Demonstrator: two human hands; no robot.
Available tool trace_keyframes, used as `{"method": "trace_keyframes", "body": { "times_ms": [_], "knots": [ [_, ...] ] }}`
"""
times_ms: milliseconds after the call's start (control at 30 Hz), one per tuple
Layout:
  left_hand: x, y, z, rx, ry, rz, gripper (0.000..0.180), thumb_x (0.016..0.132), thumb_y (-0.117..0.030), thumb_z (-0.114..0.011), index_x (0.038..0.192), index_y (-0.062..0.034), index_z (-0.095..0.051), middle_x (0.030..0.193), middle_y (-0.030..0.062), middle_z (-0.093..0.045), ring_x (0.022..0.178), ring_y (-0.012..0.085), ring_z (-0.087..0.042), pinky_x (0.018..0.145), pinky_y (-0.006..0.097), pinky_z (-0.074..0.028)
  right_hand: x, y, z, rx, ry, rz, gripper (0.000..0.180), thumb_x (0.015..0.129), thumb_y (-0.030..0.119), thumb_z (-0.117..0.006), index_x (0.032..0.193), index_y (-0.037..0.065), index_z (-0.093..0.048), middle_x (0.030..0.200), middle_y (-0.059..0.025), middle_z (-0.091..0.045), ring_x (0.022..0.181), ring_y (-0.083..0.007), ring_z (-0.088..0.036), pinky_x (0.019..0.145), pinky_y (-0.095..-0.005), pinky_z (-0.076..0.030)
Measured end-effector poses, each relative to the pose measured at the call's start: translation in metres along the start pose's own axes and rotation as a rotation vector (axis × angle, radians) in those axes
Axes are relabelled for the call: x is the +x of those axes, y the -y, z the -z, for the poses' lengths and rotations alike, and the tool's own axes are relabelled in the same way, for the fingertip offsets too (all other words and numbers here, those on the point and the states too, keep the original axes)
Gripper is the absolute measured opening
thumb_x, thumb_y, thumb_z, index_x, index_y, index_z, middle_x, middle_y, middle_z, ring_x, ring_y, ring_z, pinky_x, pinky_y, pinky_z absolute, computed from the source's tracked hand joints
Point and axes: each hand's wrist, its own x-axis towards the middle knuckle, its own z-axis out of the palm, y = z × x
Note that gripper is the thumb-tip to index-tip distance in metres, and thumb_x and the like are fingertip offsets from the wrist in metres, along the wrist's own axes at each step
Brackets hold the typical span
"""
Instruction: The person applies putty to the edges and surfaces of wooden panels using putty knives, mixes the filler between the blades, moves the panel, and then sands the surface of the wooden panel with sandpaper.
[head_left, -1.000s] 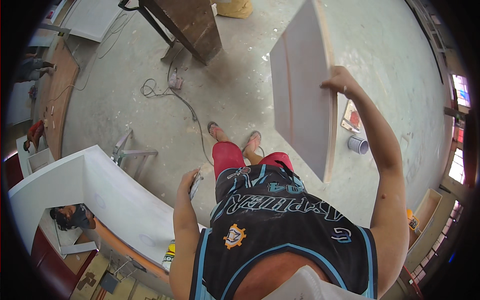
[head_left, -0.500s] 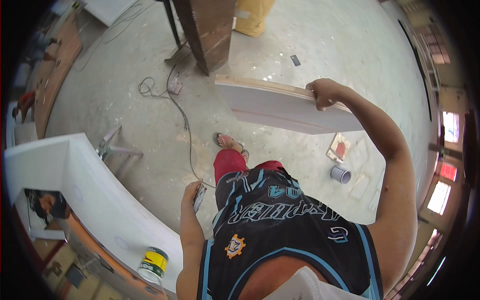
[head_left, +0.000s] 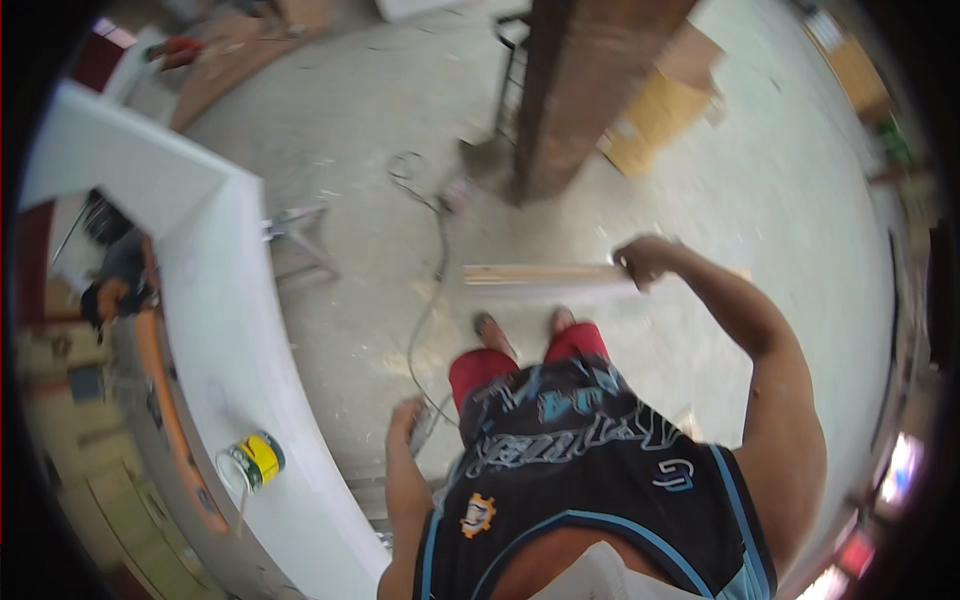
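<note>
My right hand (head_left: 648, 262) is closed over the upper edge of a flat board (head_left: 545, 274) with a pale wood edge and a whitish face. The board hangs upright in front of my feet, seen almost edge-on now. Low at my left side, my left hand (head_left: 404, 420) is closed around a flat greyish tool (head_left: 423, 430), too blurred to tell its kind. To the left of that hand runs a long white panel structure (head_left: 235, 330). On it stands a green and yellow can (head_left: 252, 462) with a stick leaning out of it.
A dark cable (head_left: 441, 250) snakes across the floor (head_left: 350, 190) near my left foot. Ahead rises a brown pillar-like piece (head_left: 585, 90), with a yellow sack (head_left: 655, 120) beside it. A metal stand (head_left: 298, 240) is next to the white structure. Another person (head_left: 120, 285) is beyond it.
The board has swung so that mostly its edge faces up, and its white face has nearly gone from sight. My view has turned right, and my feet now stand apart.
</note>
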Motion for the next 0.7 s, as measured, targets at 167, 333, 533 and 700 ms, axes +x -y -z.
{"method": "trace_keyframes", "body": {
  "times_ms": [167,333,533,700],
  "knots": [
    [-0.075,0.031,-0.063,-0.516,-0.063,0.366,0.051,0.077,-0.048,-0.064,0.103,-0.0039,-0.063,0.092,0.0098,-0.061,0.079,0.0220,-0.056,0.069,0.038,-0.044,0.066,-0.035,0.044,-0.022,0.059,0.118,0.057,0.041,0.012,-0.077,0.095,0.006,-0.061,0.081,-0.0097,-0.067,0.081,-0.0284,-0.064,0.068,-0.0376,-0.048],
    [-0.142,0.008,-0.132,-0.728,-0.116,0.495,0.047,0.076,-0.051,-0.064,0.093,-0.0071,-0.062,0.077,0.0088,-0.059,0.065,0.0195,-0.055,0.058,0.037,-0.045,0.148,-0.083,0.059,0.270,0.085,0.308,0.057,0.042,0.013,-0.079,0.095,0.003,-0.061,0.081,-0.0123,-0.067,0.081,-0.0282,-0.063,0.068,-0.0391,-0.048],
    [-0.228,-0.024,-0.219,-0.629,-0.366,0.158,0.039,0.079,-0.049,-0.065,0.083,-0.0109,-0.060,0.064,0.0055,-0.056,0.048,0.0173,-0.052,0.045,0.033,-0.043,0.203,-0.115,0.064,-0.174,-0.162,0.523,0.057,0.041,0.015,-0.083,0.092,0.002,-0.063,0.078,-0.0103,-0.066,0.075,-0.0253,-0.062,0.063,-0.0387,-0.048],
    [-0.259,-0.057,-0.251,-0.850,-0.429,0.325,0.038,0.079,-0.049,-0.064,0.080,-0.0108,-0.060,0.060,0.0048,-0.056,0.046,0.0172,-0.052,0.045,0.033,-0.044,0.212,-0.133,0.083,-0.149,-0.003,0.150,0.042,0.039,0.014,-0.083,0.075,0.002,-0.065,0.070,-0.0109,-0.064,0.064,-0.0241,-0.059,0.058,-0.0375,-0.048]
  ]
}}
